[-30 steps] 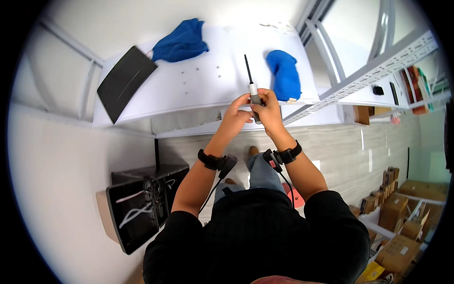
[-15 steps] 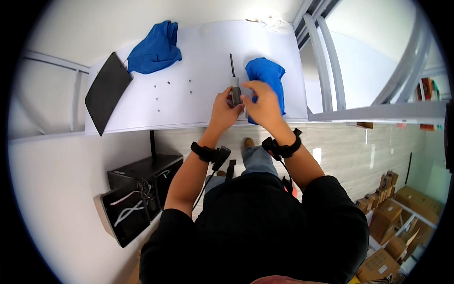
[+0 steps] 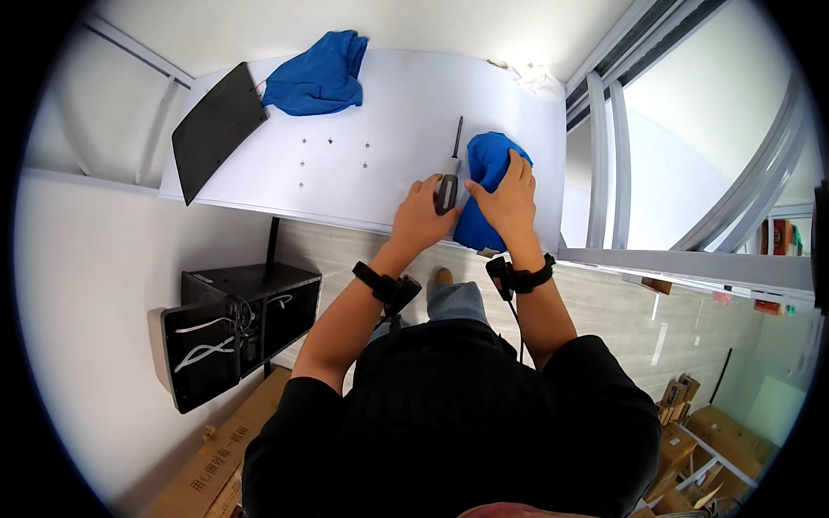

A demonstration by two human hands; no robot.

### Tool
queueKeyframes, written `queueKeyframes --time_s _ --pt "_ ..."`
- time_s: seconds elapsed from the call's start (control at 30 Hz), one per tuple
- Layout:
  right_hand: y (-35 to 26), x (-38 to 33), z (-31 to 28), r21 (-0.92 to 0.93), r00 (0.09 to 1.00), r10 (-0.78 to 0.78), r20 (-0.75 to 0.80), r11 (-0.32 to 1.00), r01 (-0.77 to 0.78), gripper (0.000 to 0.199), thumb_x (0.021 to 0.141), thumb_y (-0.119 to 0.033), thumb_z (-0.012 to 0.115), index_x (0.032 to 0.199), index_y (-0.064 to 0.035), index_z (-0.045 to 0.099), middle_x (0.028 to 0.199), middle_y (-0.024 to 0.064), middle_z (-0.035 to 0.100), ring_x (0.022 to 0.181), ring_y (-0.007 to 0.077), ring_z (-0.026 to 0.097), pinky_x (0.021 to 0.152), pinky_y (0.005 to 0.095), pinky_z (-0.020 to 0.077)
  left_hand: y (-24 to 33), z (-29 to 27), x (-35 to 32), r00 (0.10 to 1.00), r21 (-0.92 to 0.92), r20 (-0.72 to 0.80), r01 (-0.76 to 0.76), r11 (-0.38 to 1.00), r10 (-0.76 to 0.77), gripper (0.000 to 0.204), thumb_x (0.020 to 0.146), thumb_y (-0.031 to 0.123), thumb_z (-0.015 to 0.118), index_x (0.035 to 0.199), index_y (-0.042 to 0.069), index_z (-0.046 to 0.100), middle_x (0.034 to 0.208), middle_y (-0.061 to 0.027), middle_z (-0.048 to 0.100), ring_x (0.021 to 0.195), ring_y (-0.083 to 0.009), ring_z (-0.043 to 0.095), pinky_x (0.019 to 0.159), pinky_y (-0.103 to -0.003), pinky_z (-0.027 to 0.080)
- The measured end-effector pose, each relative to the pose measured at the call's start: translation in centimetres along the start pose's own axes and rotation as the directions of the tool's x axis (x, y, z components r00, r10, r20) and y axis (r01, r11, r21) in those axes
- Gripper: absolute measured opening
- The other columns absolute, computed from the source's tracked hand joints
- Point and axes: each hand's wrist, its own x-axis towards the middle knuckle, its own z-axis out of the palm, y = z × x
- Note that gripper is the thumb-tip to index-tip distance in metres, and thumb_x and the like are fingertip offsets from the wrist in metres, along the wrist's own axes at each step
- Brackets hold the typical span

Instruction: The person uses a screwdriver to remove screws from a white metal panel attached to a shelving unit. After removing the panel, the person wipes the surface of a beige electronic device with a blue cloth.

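Note:
A screwdriver (image 3: pixel 446 193) with a grey and black handle lies over the white table, its dark shaft toward the far side. My left hand (image 3: pixel 421 216) is closed about the handle, thumb on the near end and fingers along its left side. Just right of it sits a blue cloth bundle (image 3: pixel 485 216), plump and longish. My right hand (image 3: pixel 509 200) grips it from above, thumb on the left side and fingers over the right; what is inside the cloth is hidden. Several small screws (image 3: pixel 330 141) stand on the table farther left.
A curved black panel (image 3: pixel 216 129) lies at the table's left end beside another blue cloth (image 3: pixel 318 78). White crumpled material (image 3: pixel 540 81) sits at the far right corner. Metal frame bars (image 3: pixel 598 164) rise along the right edge. Below left is an open black cabinet (image 3: pixel 250 302).
My right hand has come away from beside the screwdriver and taken hold of the blue cloth bundle. My left hand still has the screwdriver, now close beside the bundle. The view has shifted.

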Motion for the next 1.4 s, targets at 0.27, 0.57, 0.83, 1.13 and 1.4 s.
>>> queueKeyframes --time_s 0.27,0.57,0.83,1.13,1.4 --pt "2.7 2.0 -1.8 0.216 1.000 0.007 0.008 0.976 -0.008 0.068 0.065 -0.010 0.069 0.128 -0.0015 0.045 0.122 0.0229 0.050 0.113 0.0394 0.050 0.097 0.0433 0.0412 -3.3 -2.8 -2.9 0.998 -0.209 -0.009 -0.057 0.976 0.057 0.056 0.080 0.018 0.071 0.129 0.004 0.049 0.104 -0.0141 0.057 0.085 -0.0186 0.060 0.075 -0.030 0.050" --pt "-14.0 -6.2 -1.2 0.608 0.883 -0.469 0.029 0.710 0.357 0.068 0.066 -0.001 0.070 0.128 -0.0024 0.043 0.123 0.0159 0.048 0.114 0.0311 0.049 0.098 0.0390 0.0394 -7.9 -13.4 -15.1 0.966 -0.766 -0.252 -0.163 0.622 -0.057 0.045 0.090 0.017 0.063 0.131 0.006 0.047 0.115 -0.0120 0.057 0.106 -0.0175 0.056 0.085 -0.031 0.047" --pt "-28.5 -27.6 8.3 0.777 0.364 -0.924 0.116 0.313 0.547 0.074 0.064 -0.001 0.071 0.130 -0.0056 0.038 0.127 0.0187 0.042 0.118 0.0364 0.045 0.097 0.0436 0.0395 -14.1 -22.7 -33.3 0.848 -0.771 -0.487 -0.304 0.560 -0.210 0.053 0.097 0.032 0.052 0.138 0.002 0.037 0.132 -0.0099 0.049 0.118 -0.0201 0.049 0.101 -0.035 0.039" --pt "-39.1 -44.7 12.5 0.857 0.176 -0.973 0.150 0.217 0.468 0.084 0.065 -0.006 0.073 0.140 -0.0097 0.034 0.138 0.0191 0.037 0.122 0.0412 0.043 0.100 0.0469 0.0382 -20.8 -29.2 -51.1 0.749 -0.811 -0.521 -0.284 0.511 -0.410 0.050 0.095 0.031 0.057 0.132 0.000 0.045 0.125 -0.0103 0.054 0.113 -0.0191 0.053 0.096 -0.033 0.042" --pt "-47.5 -44.2 17.1 0.707 0.227 -0.969 -0.096 0.094 0.701 0.069 0.063 0.003 0.063 0.128 -0.0155 0.049 0.126 0.0199 0.045 0.114 0.0412 0.049 0.092 0.0438 0.0453 -29.4 -37.0 -58.9 0.182 -0.264 -0.945 0.067 0.962 -0.272 0.018 0.083 0.013 0.068 0.098 0.004 0.066 0.093 -0.0035 0.061 0.074 -0.0101 0.056 0.063 -0.023 0.044"
